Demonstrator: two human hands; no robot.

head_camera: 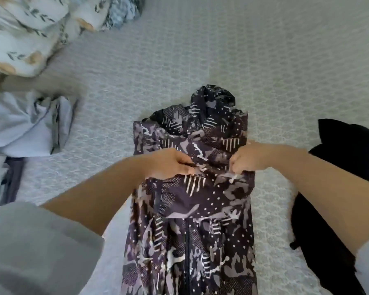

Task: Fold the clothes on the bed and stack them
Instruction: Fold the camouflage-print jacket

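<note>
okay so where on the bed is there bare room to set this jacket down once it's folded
Bare bedspread stretches beyond the jacket, up to the pillows. A smaller bare patch lies between the jacket and the pale clothes on the left. The right edge is crowded by black clothing. Both the left hand and the right hand pinch the jacket.

Thin matt patterned cloth jacket (192,209) lies on a textured quilted bedcover (222,60).

The jacket (192,209) is dark purple-black with grey camouflage blotches, white dots and white stripes. The bed cover (222,60) is pale grey — a woven diamond pattern. A black garment (332,241) lies at right; white bedding (24,33) carries dark leaf sprigs — tan patches too.
</note>
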